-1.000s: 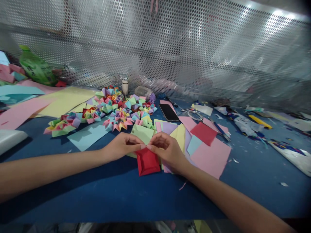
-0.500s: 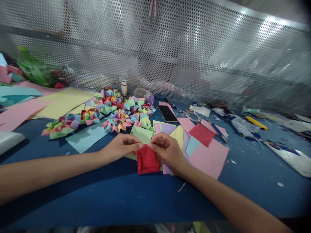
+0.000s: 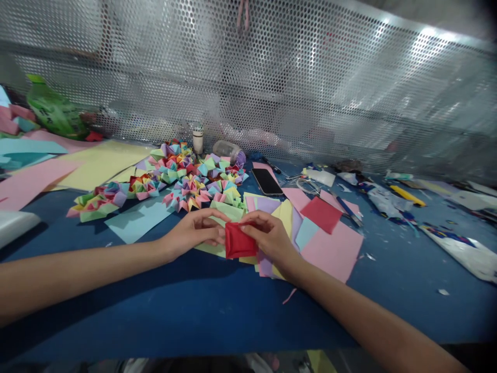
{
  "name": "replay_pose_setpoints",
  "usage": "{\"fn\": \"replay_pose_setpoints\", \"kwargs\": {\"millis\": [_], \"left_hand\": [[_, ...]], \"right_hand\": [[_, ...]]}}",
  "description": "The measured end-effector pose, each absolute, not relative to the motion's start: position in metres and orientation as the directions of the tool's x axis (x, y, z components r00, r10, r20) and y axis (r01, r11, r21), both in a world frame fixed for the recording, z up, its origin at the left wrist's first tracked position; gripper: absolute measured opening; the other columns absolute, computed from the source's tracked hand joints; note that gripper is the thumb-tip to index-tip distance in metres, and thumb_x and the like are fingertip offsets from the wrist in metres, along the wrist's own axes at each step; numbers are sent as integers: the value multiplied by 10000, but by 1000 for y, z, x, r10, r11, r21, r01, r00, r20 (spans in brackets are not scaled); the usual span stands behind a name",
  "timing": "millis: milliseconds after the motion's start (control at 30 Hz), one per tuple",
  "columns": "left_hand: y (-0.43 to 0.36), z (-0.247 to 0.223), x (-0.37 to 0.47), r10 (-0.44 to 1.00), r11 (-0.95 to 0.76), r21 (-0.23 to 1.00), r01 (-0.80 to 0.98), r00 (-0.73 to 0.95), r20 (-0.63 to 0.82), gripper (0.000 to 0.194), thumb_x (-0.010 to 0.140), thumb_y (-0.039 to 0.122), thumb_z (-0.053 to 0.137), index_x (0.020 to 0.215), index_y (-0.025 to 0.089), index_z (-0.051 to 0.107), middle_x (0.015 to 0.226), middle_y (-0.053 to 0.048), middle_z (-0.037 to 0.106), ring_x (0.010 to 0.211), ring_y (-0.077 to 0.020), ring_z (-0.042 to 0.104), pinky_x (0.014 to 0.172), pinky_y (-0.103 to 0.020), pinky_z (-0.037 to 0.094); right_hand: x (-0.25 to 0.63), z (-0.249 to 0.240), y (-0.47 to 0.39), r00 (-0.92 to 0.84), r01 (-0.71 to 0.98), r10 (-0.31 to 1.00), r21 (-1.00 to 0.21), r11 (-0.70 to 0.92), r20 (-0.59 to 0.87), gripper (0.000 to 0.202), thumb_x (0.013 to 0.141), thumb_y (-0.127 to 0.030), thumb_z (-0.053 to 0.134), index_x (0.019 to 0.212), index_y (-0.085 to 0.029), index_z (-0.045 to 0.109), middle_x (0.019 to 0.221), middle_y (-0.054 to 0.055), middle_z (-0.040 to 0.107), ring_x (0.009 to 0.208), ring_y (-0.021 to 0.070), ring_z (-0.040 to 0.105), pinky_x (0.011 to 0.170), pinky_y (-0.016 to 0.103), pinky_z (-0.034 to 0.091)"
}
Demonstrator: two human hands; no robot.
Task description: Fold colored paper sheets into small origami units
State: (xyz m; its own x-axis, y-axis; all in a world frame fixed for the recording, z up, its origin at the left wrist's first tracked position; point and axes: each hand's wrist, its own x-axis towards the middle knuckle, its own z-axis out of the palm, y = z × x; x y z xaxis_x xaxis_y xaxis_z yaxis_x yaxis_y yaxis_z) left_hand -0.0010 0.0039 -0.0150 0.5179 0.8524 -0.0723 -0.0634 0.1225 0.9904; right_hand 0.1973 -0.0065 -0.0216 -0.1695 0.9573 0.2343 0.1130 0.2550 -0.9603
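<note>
Between my hands is a small folded red paper square (image 3: 239, 242), its left and lower edges creased. My right hand (image 3: 269, 237) pinches its upper right part between thumb and fingers. My left hand (image 3: 200, 233) is at the paper's left edge, its fingers curled; whether it grips the paper is hard to see. Behind and under my hands lie a light green sheet (image 3: 229, 211) and a stack of purple, yellow and pink papers (image 3: 267, 204). A loose red sheet (image 3: 322, 213) rests on pink paper (image 3: 336, 251) to the right.
Colourful folded paper pieces (image 3: 190, 191) are heaped behind my left hand, near a blue sheet (image 3: 140, 220). Farther back are a black phone (image 3: 266, 181), a clear jar (image 3: 227, 149) and a green bottle (image 3: 56, 111). A yellow tool (image 3: 407, 196) and plastic packets (image 3: 458, 251) lie right.
The red square has risen and turned in my hands. My right hand now pinches its upper right part, while my left fingers have shifted from its top edge to its left side.
</note>
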Motion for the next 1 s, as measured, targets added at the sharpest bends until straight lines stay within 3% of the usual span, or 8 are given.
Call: {"fn": "replay_pose_setpoints", "kwargs": {"millis": [100,233,400,633,833,1000], "left_hand": [[5,-18,-1,852,87,994,-59,522,-44,225,718,251,704,913,161,635,693,-3,677,646,-106,632,621,-181,497],[5,-19,-1,864,54,997,-54,503,-19,171,709,255,711,817,140,644,692,-7,662,626,-100,616,602,-182,493],[5,-19,0,857,58,996,-71,515,-13,237,705,276,714,825,163,543,651,17,641,597,-100,609,584,-193,491],[5,-20,1,851,25,997,-76,524,18,302,681,252,734,767,169,457,562,62,585,501,-57,531,524,-156,442],[2,-15,1,920,-18,997,-77,388,47,313,684,288,734,757,171,453,583,64,539,546,-69,538,535,-166,463],[3,-17,1,933,-65,992,-110,345,99,326,682,294,732,821,182,460,618,66,555,532,-63,521,531,-170,471]], "right_hand": [[196,-17,-10,-183,115,970,-977,180,157,59,686,-203,640,741,-190,658,741,4,657,694,130,599,623,248,456],[194,-11,-15,-187,89,979,-991,97,79,134,704,-292,649,768,-177,668,727,10,648,677,136,593,615,257,457],[194,-16,-12,-175,131,974,-977,170,146,228,651,-318,726,809,-183,633,782,24,658,733,151,612,646,266,477],[191,-13,-20,-248,201,952,-952,229,177,260,682,-312,717,888,-197,605,862,34,651,840,166,619,713,270,468],[201,-6,-14,-214,12,966,-988,151,145,275,723,-353,659,952,-202,633,792,17,641,755,153,618,672,277,487],[202,-10,-10,-131,136,965,-960,244,227,269,657,-286,736,893,-193,648,740,16,665,748,159,650,721,296,525]]}}
